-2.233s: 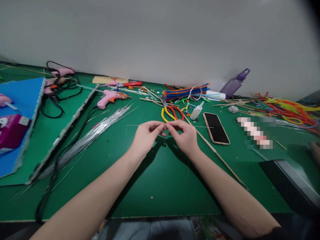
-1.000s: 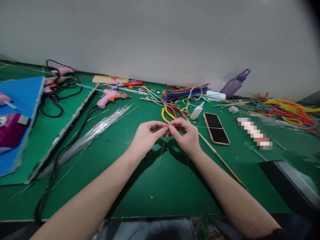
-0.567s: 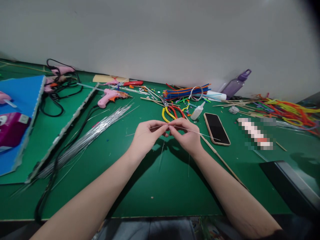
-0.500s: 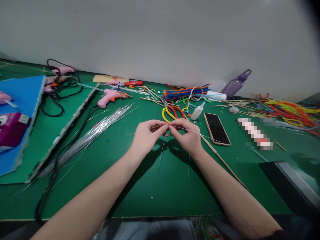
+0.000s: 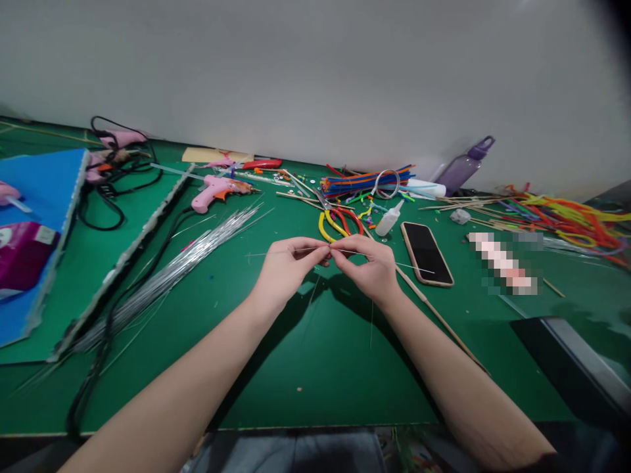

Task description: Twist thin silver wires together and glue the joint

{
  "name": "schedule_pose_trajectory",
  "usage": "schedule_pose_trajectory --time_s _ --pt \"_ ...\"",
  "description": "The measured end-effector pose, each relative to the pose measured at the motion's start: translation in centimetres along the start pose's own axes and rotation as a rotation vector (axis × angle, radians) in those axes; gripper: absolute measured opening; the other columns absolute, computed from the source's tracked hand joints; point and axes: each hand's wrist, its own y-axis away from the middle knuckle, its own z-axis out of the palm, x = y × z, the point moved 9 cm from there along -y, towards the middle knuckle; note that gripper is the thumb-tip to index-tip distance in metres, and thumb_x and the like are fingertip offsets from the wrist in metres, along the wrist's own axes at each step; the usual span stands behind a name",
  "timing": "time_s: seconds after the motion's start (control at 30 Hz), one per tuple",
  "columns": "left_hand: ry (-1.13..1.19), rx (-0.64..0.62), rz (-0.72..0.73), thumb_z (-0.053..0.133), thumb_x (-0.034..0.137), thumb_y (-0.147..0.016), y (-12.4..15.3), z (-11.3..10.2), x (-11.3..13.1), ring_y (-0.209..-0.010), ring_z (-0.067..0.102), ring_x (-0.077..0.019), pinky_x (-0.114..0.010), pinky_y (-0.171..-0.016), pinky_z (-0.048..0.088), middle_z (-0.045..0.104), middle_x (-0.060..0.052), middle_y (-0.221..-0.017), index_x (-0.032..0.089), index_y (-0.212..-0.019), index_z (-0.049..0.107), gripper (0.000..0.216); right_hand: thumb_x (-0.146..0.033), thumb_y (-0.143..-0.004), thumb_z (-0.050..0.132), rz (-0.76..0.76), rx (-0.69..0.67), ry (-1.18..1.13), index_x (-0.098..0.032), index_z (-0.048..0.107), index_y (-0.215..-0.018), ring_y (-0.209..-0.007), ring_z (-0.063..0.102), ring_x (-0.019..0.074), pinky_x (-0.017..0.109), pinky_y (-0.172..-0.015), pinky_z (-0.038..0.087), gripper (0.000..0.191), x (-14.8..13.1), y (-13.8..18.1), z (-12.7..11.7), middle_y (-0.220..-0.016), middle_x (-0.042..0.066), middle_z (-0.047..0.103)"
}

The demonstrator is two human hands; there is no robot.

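Note:
My left hand (image 5: 288, 266) and my right hand (image 5: 369, 266) meet fingertip to fingertip above the green table (image 5: 305, 355). Both pinch thin silver wires (image 5: 414, 267) that cross where the fingers touch. One wire end sticks out left of my left hand, another runs right toward a black phone (image 5: 426, 253). A short wire end hangs down between my hands. Both hands are closed in a pinch.
A sheaf of silver wires (image 5: 172, 276) lies to the left beside a black cable (image 5: 106, 328). A pink glue gun (image 5: 217, 190), yellow and red pliers (image 5: 338, 222), a small glue bottle (image 5: 389, 218), coloured pipe cleaners (image 5: 566, 213), a long wooden skewer (image 5: 438, 318) and a purple bottle (image 5: 463, 167) lie around.
My hands have stayed together, the fingers working at the wire crossing. The right-hand wire end has swung from level to slanting down over the phone. The hanging wire end has shifted slightly.

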Motion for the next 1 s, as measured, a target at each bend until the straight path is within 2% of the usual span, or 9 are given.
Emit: schedule_pose_trajectory --time_s 0.2,0.37,0.53,0.73,1.0 --pt "0.075 -0.022 -0.099 0.077 0.031 -0.068 -0.2 -0.2 -1.1 -0.070 0.066 -0.0141 -0.029 -0.077 0.053 0.072 -0.006 -0.077 0.013 -0.083 0.073 0.023 -0.021 -0.084 0.062 -0.081 -0.014 0.080 -0.021 0.071 -0.088 -0.074 0.068 0.0142 0.029 -0.069 0.056 0.010 -0.5 0.2 0.1 -0.082 0.002 0.074" --pt "0.052 -0.008 -0.060 0.078 0.031 -0.068 -0.1 -0.2 -0.4 -0.070 0.067 -0.0162 -0.033 -0.079 0.054 0.073 -0.006 -0.074 0.014 -0.080 0.074 0.022 -0.022 -0.085 0.061 -0.109 0.004 0.129 -0.025 0.070 -0.092 -0.078 0.069 0.0159 0.032 -0.073 0.057 0.012 -0.7 0.4 -0.1 -0.086 0.001 0.074" --pt "0.062 0.008 -0.045 0.078 0.029 -0.067 0.0 -0.1 -0.1 -0.067 0.067 -0.0154 -0.031 -0.076 0.054 0.073 -0.006 -0.073 0.013 -0.081 0.074 0.021 -0.023 -0.084 0.062 -0.113 0.050 0.123 -0.024 0.070 -0.090 -0.076 0.069 0.0160 0.032 -0.072 0.057 0.010 -0.7 0.5 -0.3 -0.083 0.001 0.074" --pt "-0.018 0.044 -0.003 0.077 0.028 -0.068 0.2 -0.3 0.5 -0.065 0.067 -0.0153 -0.029 -0.070 0.055 0.073 -0.005 -0.071 0.012 -0.080 0.073 0.020 -0.021 -0.085 0.061 -0.079 0.022 0.087 -0.022 0.070 -0.090 -0.072 0.068 0.0148 0.029 -0.069 0.056 0.010 -0.5 0.5 0.0 -0.081 0.002 0.073" --pt "-0.100 0.032 0.043 0.074 0.027 -0.072 0.2 -0.3 0.7 -0.067 0.067 -0.0146 -0.026 -0.070 0.054 0.072 -0.003 -0.070 0.014 -0.081 0.073 0.017 -0.024 -0.087 0.059 -0.005 0.034 0.079 -0.023 0.069 -0.089 -0.065 0.065 0.0133 0.029 -0.066 0.056 0.010 0.0 0.6 0.3 -0.076 0.000 0.071"
